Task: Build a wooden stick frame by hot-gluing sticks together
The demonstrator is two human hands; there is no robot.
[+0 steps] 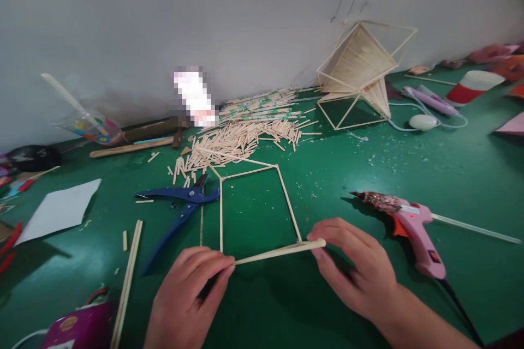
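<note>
A thin wooden stick lies across the near side of a frame of joined sticks above the green table. My left hand pinches the stick's left end, close to the frame's near left corner. At the other end, my right hand has its thumb and fingers closed on the stick beside the near right corner. Blue cutting pliers lie left of the frame, touching or very near it. A pink glue gun rests to the right of my right hand, with a clear glue stick in its back.
Many short sticks are heaped behind the frame. A twisted stick model stands by the wall. White paper, long sticks and a purple box lie left. A red and white cup is at back right.
</note>
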